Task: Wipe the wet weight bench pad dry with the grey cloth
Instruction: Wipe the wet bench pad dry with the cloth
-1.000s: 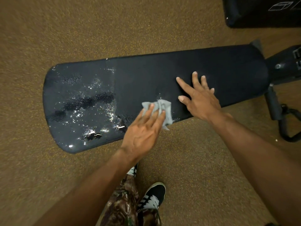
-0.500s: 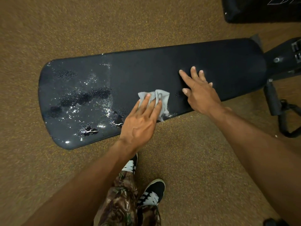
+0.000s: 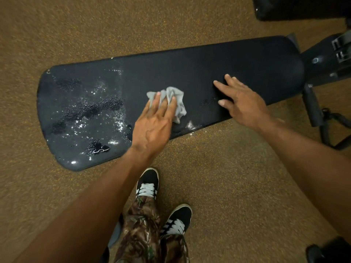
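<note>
The long black weight bench pad [image 3: 218,67] lies across the view. Its left third shines with water drops and puddles [image 3: 91,114]; the right part looks matte and dry, with a small wet patch near the front edge [image 3: 190,125]. My left hand [image 3: 153,126] presses the crumpled grey cloth [image 3: 174,100] flat onto the pad's middle, fingers spread over it. My right hand [image 3: 241,101] rests on the dry part to the right, palm down with fingers apart, holding nothing.
The bench's black metal frame and hinge [image 3: 330,59] continue at the right, with a leg and strap [image 3: 322,118] below. Another black pad [image 3: 300,8] sits at the top right. Brown speckled floor surrounds the bench. My two shoes [image 3: 163,202] stand below.
My left hand has slid the cloth a little away from the front edge towards the pad's middle. My right hand stays planted on the dry part.
</note>
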### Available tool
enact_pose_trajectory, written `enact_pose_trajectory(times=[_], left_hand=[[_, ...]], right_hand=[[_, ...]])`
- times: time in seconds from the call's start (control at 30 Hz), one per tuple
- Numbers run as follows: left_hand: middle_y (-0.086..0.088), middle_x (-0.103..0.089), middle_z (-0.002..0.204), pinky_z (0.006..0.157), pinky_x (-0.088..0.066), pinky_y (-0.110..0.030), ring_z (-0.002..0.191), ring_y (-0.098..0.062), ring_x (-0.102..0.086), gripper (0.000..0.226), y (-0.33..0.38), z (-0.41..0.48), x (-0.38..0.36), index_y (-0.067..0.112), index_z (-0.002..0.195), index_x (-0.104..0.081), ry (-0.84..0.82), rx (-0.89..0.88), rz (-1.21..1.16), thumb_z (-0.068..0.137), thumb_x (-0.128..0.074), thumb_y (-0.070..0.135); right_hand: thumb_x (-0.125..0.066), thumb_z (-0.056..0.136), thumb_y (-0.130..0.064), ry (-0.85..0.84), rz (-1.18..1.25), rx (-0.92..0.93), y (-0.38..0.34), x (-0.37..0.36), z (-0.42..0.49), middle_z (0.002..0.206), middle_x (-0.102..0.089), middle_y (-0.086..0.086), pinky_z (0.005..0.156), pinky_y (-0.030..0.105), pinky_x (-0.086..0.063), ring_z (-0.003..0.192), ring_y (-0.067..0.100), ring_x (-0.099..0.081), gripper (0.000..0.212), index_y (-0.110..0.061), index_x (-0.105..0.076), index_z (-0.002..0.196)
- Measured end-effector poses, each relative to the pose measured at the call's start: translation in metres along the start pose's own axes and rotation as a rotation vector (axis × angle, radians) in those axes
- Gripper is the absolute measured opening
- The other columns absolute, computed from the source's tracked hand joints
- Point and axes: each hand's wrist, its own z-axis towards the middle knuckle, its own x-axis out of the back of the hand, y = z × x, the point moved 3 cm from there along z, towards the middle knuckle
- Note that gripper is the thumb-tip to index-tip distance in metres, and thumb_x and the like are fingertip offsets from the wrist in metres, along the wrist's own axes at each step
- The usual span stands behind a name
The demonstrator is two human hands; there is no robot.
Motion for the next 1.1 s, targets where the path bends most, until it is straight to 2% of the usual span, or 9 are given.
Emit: enact_pose_trajectory(times=[0.1,0.23,0.3,0.4,0.53,0.7,0.87,1.0,1.1], left_hand=[[-0.017,-0.017,0.166,0.121,0.002,-0.038,0.155,-0.030,-0.004,0.062,0.013,-0.028,-0.007,0.010,0.160,-0.006,-0.087,-0.095,0.020,0.104,-0.033,0.011],[-0.022,-0.043,0.153,0.119,-0.017,-0.044,0.148,-0.036,-0.031,0.061,0.032,-0.026,-0.017,0.004,0.153,-0.034,-0.059,-0.347,0.084,0.093,-0.031,0.011],[-0.020,-0.035,0.159,0.122,-0.010,-0.044,0.151,-0.035,-0.024,0.061,0.049,-0.004,-0.018,0.006,0.156,-0.028,-0.078,-0.425,0.101,0.096,-0.023,0.014],[-0.012,-0.006,0.169,0.123,0.007,-0.041,0.156,-0.029,0.002,0.062,0.062,0.037,-0.013,0.014,0.161,-0.001,-0.133,-0.405,0.169,0.103,-0.023,0.017],[-0.013,-0.001,0.169,0.124,0.003,-0.038,0.156,-0.027,0.004,0.064,0.043,0.040,-0.006,0.014,0.161,0.000,-0.129,-0.217,0.147,0.103,-0.027,0.011],[-0.023,-0.035,0.158,0.120,-0.015,-0.044,0.150,-0.036,-0.027,0.064,0.027,-0.030,-0.013,0.001,0.154,-0.034,-0.060,-0.299,0.108,0.091,-0.042,0.009],[-0.021,-0.043,0.154,0.120,-0.021,-0.049,0.148,-0.037,-0.031,0.062,0.044,-0.028,-0.026,0.003,0.154,-0.034,-0.115,-0.519,0.178,0.093,-0.035,0.014],[-0.014,-0.009,0.168,0.126,-0.001,-0.044,0.156,-0.030,0.000,0.061,0.072,0.030,-0.022,0.011,0.161,-0.002,-0.177,-0.448,0.197,0.104,-0.023,0.020],[-0.014,0.000,0.169,0.126,0.000,-0.042,0.156,-0.029,0.004,0.062,0.069,0.039,-0.015,0.012,0.160,0.003,-0.185,-0.368,0.207,0.104,-0.021,0.020]], right_hand=[[-0.048,0.104,-0.028,0.010,0.041,-0.021,-0.006,-0.002,0.001,0.166,-0.013,-0.002,0.118,0.050,-0.025,0.153,0.018,-0.009,0.055,-0.039,-0.027,0.153],[-0.037,0.107,-0.021,-0.011,0.027,-0.034,-0.010,-0.004,0.004,0.166,-0.010,0.000,0.119,0.049,-0.023,0.153,0.020,-0.007,0.052,-0.037,-0.025,0.154],[-0.035,0.107,-0.016,0.003,0.032,-0.014,-0.005,-0.003,0.005,0.165,-0.014,-0.002,0.120,0.046,-0.023,0.153,0.018,-0.010,0.052,-0.038,-0.028,0.153],[-0.037,0.105,-0.008,0.038,0.125,0.004,0.004,0.003,0.006,0.162,-0.026,-0.005,0.122,0.030,-0.020,0.150,0.010,-0.019,0.054,-0.040,-0.039,0.149],[-0.039,0.103,0.001,0.028,0.132,0.011,0.012,0.006,0.007,0.160,-0.030,-0.006,0.115,0.014,-0.013,0.148,0.006,-0.021,0.060,-0.039,-0.043,0.147],[-0.039,0.101,0.003,0.039,0.148,0.025,0.009,0.001,0.008,0.161,-0.027,-0.001,0.122,0.031,-0.021,0.150,0.013,-0.020,0.061,-0.037,-0.041,0.148],[-0.037,0.103,-0.002,0.061,0.142,0.020,0.004,0.000,0.006,0.162,-0.025,-0.001,0.122,0.036,-0.022,0.151,0.015,-0.018,0.057,-0.036,-0.040,0.149],[-0.037,0.104,-0.003,0.062,0.104,0.024,0.009,0.001,0.007,0.161,-0.027,-0.003,0.122,0.035,-0.023,0.150,0.013,-0.021,0.058,-0.039,-0.039,0.149],[-0.036,0.105,-0.006,0.055,0.098,0.036,0.009,0.003,0.007,0.160,-0.029,-0.002,0.122,0.032,-0.022,0.149,0.013,-0.023,0.054,-0.038,-0.040,0.148]])
